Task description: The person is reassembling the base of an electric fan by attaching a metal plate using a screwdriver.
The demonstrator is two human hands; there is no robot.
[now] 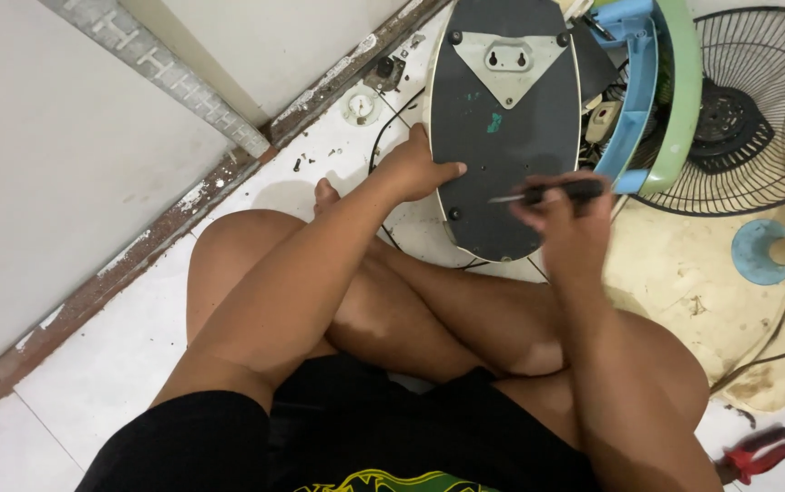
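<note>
An oval dark grey base plate (502,137) with a white rim lies upside down on the floor in front of my crossed legs. A light grey triangular bracket (509,64) is fixed near its far end. My left hand (415,169) rests on the plate's left edge, thumb on the dark surface. My right hand (564,219) is blurred and grips a black-handled screwdriver (552,192), its metal tip pointing left over the plate's near part.
A blue and green plastic housing (652,91) stands right of the plate, beside a black wire fan guard (757,100). Red-handled pliers (757,456) lie at lower right. A small round white part (361,107) and loose screws sit near the wall (74,137) at left.
</note>
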